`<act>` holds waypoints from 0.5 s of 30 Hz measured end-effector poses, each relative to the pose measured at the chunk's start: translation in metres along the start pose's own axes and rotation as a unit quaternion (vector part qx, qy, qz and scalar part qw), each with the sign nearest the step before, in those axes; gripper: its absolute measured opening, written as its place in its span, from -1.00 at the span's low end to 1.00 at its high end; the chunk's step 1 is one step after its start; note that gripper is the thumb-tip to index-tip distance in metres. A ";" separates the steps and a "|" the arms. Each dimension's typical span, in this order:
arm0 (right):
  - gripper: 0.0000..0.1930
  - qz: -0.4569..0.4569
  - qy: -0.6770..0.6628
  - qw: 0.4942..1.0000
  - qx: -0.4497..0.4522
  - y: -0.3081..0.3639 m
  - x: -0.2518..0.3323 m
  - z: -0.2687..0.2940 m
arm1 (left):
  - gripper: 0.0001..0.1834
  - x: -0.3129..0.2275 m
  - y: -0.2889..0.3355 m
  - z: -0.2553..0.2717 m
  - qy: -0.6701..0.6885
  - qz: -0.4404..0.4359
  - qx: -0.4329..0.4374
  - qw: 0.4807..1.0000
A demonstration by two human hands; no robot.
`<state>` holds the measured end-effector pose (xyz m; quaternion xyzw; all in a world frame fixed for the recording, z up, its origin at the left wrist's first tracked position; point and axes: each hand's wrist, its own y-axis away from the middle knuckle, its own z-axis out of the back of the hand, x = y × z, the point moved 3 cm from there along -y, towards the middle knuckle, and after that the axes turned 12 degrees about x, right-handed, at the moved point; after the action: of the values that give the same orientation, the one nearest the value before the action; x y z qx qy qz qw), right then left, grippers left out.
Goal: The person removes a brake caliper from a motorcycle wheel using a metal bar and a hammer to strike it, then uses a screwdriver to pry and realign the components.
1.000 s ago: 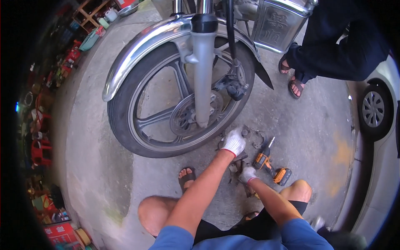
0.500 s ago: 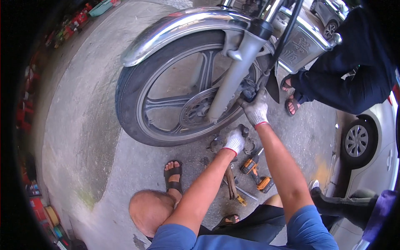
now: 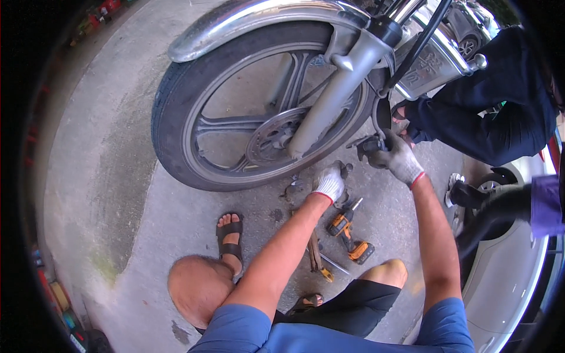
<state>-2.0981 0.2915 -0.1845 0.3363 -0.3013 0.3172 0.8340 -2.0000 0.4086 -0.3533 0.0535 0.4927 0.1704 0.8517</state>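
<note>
My right hand [image 3: 400,157], in a white glove with a red cuff, is closed around a dark brake caliper [image 3: 372,146]. The caliper hangs clear of the brake disc [image 3: 276,135], with a hose running up from it toward the fork. My gloved left hand [image 3: 329,181] grips what looks like a hammer close to its dark head [image 3: 346,170], low beside the tyre. A brown wooden handle [image 3: 315,250] extends below that hand. The motorcycle's front wheel [image 3: 235,176] is still mounted under a silver fork leg [image 3: 329,97].
An orange and black cordless drill [image 3: 350,235] lies on the concrete between my arms, near a yellow-ended tool [image 3: 326,275] and small dark parts [image 3: 293,187]. A person in dark trousers [image 3: 477,112] is close at right. Another person's purple garment [image 3: 546,206] shows beside a pale car [image 3: 500,270].
My right hand has drawn the caliper away from the wheel, to the right and slightly down. The left hand keeps its grip near the tyre. The view has shifted a little.
</note>
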 end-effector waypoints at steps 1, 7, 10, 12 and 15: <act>-0.38 -0.018 0.000 0.999 0.045 -0.002 0.013 0.000 | -0.73 0.001 -0.002 -0.003 -0.004 -0.005 -0.003 1.000; -0.42 -0.080 0.037 0.993 0.074 0.000 0.043 -0.002 | -0.74 -0.005 -0.017 -0.018 -0.008 -0.013 -0.004 1.000; -0.41 -0.079 0.071 0.993 0.054 0.001 0.051 -0.007 | -0.75 -0.009 -0.023 -0.020 -0.007 0.001 0.011 1.000; -0.40 -0.078 0.095 0.992 0.038 -0.001 0.048 -0.009 | -0.75 -0.007 -0.024 -0.019 -0.013 0.008 0.026 1.000; -0.40 -0.074 0.100 0.992 0.036 -0.009 0.026 -0.002 | -0.76 -0.022 -0.027 -0.019 -0.007 0.021 0.033 0.999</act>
<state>-2.0748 0.2966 -0.1704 0.3537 -0.1790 0.2976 0.8685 -2.0200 0.3747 -0.3520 0.0937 0.4905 0.1716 0.8492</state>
